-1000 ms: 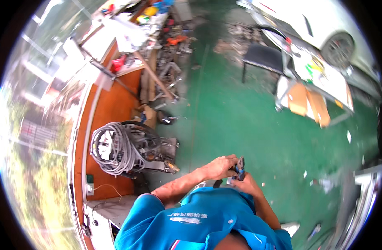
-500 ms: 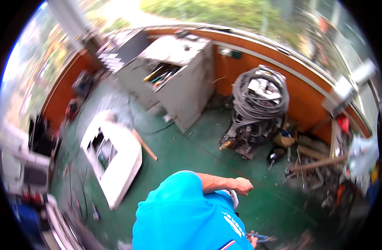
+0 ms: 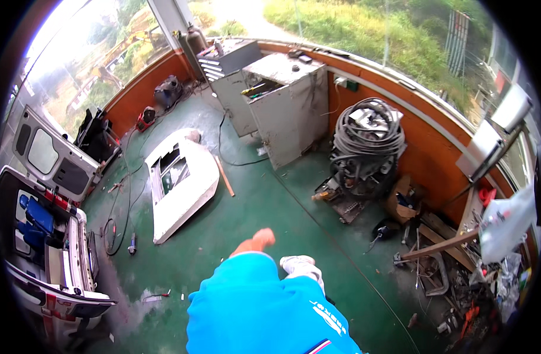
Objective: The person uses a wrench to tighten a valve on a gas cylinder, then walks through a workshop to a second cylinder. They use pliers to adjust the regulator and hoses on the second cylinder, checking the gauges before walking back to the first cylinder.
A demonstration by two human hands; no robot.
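My left hand reaches forward over the green floor, just past the bright blue shirt I wear. It is smeared by motion, so its fingers cannot be made out, and I see nothing plainly held in it. My right hand is out of the picture, hidden below the shirt. A white shoe shows close by. Ahead of the left hand lies a white vehicle body panel with a window-like opening, flat on the floor. Beside it rests a thin wooden strip.
A grey metal cabinet stands ahead, and right of it a machine carrying coiled grey cable. A van's open rear is at left, near a small power tool and loose cords. Scrap and a wooden bar crowd the right.
The view has swung, and the surroundings are sharper. My left hand has moved leftward and farther ahead. My right hand, seen earlier at the lower edge with a blue-handled tool, has left view.
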